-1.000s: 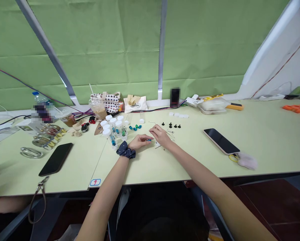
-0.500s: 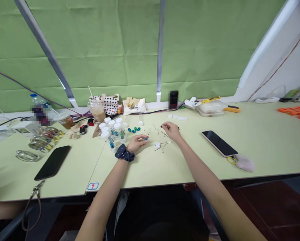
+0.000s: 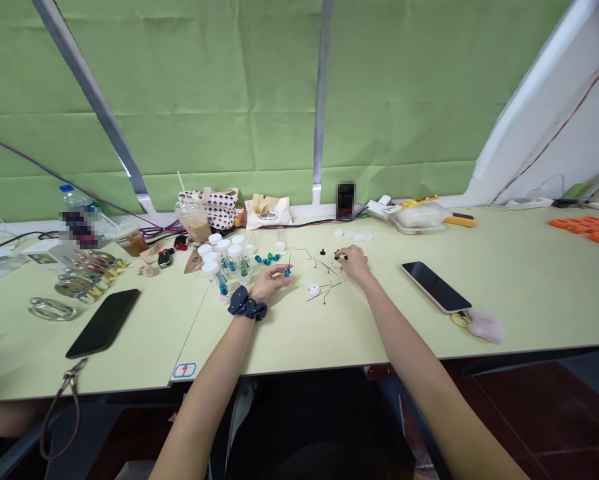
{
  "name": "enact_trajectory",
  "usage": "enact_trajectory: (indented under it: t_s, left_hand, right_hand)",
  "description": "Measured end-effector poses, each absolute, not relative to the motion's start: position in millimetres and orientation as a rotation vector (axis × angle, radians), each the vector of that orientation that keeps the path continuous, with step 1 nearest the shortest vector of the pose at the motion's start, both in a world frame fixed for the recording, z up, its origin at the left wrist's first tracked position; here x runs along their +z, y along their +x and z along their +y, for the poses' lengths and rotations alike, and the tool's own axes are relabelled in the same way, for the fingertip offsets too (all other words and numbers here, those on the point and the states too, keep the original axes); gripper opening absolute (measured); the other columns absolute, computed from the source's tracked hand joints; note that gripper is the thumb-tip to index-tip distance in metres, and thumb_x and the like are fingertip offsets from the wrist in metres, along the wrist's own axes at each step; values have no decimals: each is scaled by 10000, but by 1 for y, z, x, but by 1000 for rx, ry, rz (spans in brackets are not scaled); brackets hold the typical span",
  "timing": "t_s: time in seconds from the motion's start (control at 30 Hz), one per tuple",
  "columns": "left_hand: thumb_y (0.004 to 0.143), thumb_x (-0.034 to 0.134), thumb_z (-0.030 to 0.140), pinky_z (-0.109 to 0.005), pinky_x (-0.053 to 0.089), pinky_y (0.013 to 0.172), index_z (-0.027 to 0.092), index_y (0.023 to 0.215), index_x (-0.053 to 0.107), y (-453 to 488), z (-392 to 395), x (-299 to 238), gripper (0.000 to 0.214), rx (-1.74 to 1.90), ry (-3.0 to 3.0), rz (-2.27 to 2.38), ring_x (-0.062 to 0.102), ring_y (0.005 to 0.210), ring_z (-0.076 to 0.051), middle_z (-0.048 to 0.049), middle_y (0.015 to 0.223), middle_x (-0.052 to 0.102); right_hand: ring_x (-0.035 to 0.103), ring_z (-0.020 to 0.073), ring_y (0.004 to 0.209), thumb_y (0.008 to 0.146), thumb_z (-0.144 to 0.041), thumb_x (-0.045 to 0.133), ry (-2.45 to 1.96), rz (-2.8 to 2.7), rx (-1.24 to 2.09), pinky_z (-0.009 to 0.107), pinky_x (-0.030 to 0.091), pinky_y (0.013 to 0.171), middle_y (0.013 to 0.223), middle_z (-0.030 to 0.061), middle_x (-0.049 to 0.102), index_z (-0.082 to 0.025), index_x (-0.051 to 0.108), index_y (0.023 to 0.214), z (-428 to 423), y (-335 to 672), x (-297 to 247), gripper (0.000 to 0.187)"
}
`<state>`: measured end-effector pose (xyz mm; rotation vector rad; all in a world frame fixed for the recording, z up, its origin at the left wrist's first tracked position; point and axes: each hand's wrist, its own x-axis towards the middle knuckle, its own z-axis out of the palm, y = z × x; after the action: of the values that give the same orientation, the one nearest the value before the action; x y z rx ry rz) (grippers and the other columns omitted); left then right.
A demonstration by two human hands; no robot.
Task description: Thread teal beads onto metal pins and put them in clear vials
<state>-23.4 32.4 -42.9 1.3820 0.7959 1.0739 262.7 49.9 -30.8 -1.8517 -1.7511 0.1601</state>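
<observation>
My left hand (image 3: 270, 282) pinches a small blue bead-like piece (image 3: 287, 272), from which a thin metal wire points upward. My right hand (image 3: 357, 265) is lowered to the table with its fingertips closed at small black pieces (image 3: 340, 256); whether it grips one is hidden. One more black piece (image 3: 322, 252) stands just left of those fingertips. Between my hands lie several thin bent metal wires (image 3: 324, 288) and a white round cap (image 3: 313, 289). Loose blue and green pieces (image 3: 268, 259) rest beyond my left hand.
Capped clear tubes (image 3: 223, 287) stand left of my left hand. White lids (image 3: 353, 235) lie behind my right hand. A phone (image 3: 435, 287) is at right, another phone (image 3: 103, 323) at left. A drink cup (image 3: 197, 227) and a clear container (image 3: 417, 219) stand at the back.
My right hand has shifted slightly right and closer to the black pieces, leaving one black piece uncovered on its left. My left hand has tilted the blue piece and its wire more upright.
</observation>
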Motion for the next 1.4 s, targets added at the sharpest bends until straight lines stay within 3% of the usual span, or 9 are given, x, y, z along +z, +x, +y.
enact_trajectory:
  t_s: [0.2, 0.43, 0.67, 0.83, 1.03, 1.17, 1.4]
  left_hand:
    - [554, 799, 315, -300, 479, 711, 163, 1015, 665, -23, 33, -43, 504, 1089, 1360, 774, 548, 732, -114, -58, 1004, 607]
    - [564, 793, 296, -299, 471, 730, 162, 980, 675, -23, 32, -41, 452, 1106, 1344, 783, 552, 808, -137, -77, 1098, 593]
    - [541, 804, 313, -300, 467, 724, 153, 981, 673, -21, 28, -37, 486, 1091, 1320, 800, 550, 756, -119, -85, 1097, 598]
    - [544, 805, 293, -295, 469, 717, 155, 988, 668, -21, 28, -36, 485, 1078, 1309, 796, 552, 699, -97, -61, 1017, 610]
    - [567, 790, 306, -308, 476, 733, 152, 951, 669, -22, 28, -38, 431, 1097, 1284, 765, 573, 711, -105, -78, 1087, 610]
    - [574, 786, 303, -325, 481, 758, 150, 941, 670, -21, 27, -38, 414, 1094, 1291, 767, 586, 732, -115, -95, 1147, 596]
    - [633, 752, 336, -329, 481, 750, 133, 993, 645, -22, 26, -36, 427, 1004, 1357, 704, 598, 735, -130, -106, 1068, 627]
  right_hand:
    - [413, 246, 1074, 756, -210, 619, -1661, -2005, 296, 386, 309, 872, 1091, 51, 542, -267, 700, 855, 41, 258, -22, 140]
    - [396, 250, 1101, 698, -248, 688, -1422, -2378, 459, 384, 271, 916, 1106, 57, 518, -229, 712, 783, 25, 245, -1, 90]
    - [388, 258, 1088, 674, -239, 712, -1535, -2490, 463, 374, 276, 879, 1073, 62, 520, -194, 688, 729, 22, 235, -3, 75]
    - [404, 237, 1045, 720, -116, 636, -1606, -2581, 343, 335, 304, 819, 1033, 75, 526, -156, 619, 696, 19, 223, -6, 50]
    - [452, 216, 970, 828, -96, 481, -1634, -2449, 198, 304, 331, 788, 973, 104, 565, -147, 557, 810, 18, 220, -4, 94]
    - [523, 155, 761, 859, -131, 434, -1550, -2287, 394, 239, 353, 663, 839, 59, 621, -158, 542, 888, 18, 225, 3, 115]
    - [562, 125, 620, 781, -151, 510, -1368, -2305, 613, 205, 368, 585, 685, 31, 647, -143, 669, 829, 6, 220, 18, 166]
